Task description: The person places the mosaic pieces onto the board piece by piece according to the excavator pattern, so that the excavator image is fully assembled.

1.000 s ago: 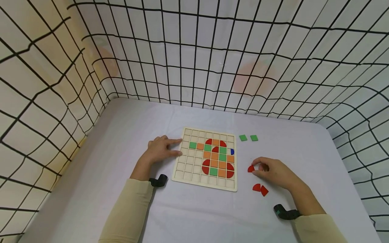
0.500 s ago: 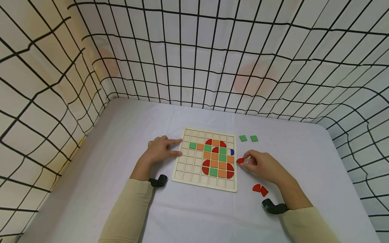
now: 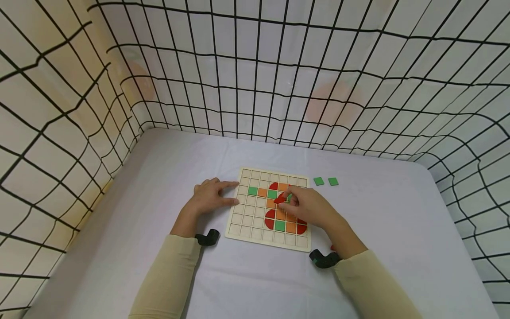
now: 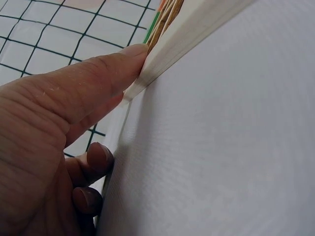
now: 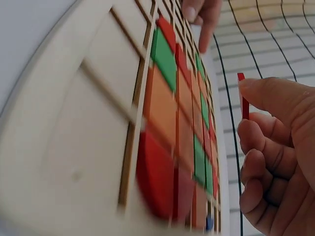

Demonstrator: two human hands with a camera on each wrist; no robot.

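A pale gridded board (image 3: 259,241) carries red, orange and green tiles in several of its cells. My left hand (image 3: 209,195) touches the board's left edge with extended index finger and thumb, set apart from each other; up close in the left wrist view, the thumb (image 4: 106,73) presses against the rim. Between thumb and index finger, my right hand (image 3: 312,207) pinches a red quarter-circle tile (image 3: 280,199) above the middle of the pattern. Seen from the right wrist, this thin red tile (image 5: 244,101) is raised off the board. The right hand covers some tiles on the right side.
Two green square tiles, one (image 3: 318,181) beside the other (image 3: 333,181), lie right of the board's far corner. A sliver of red tile (image 3: 333,248) shows from under the right wrist. Black wire mesh (image 3: 255,88) rises behind the white-covered table (image 3: 179,150).
My right hand has carried the red quarter-circle tile leftward from the table over the board. Its forearm now mostly covers the two loose red tiles. The left hand stays put.
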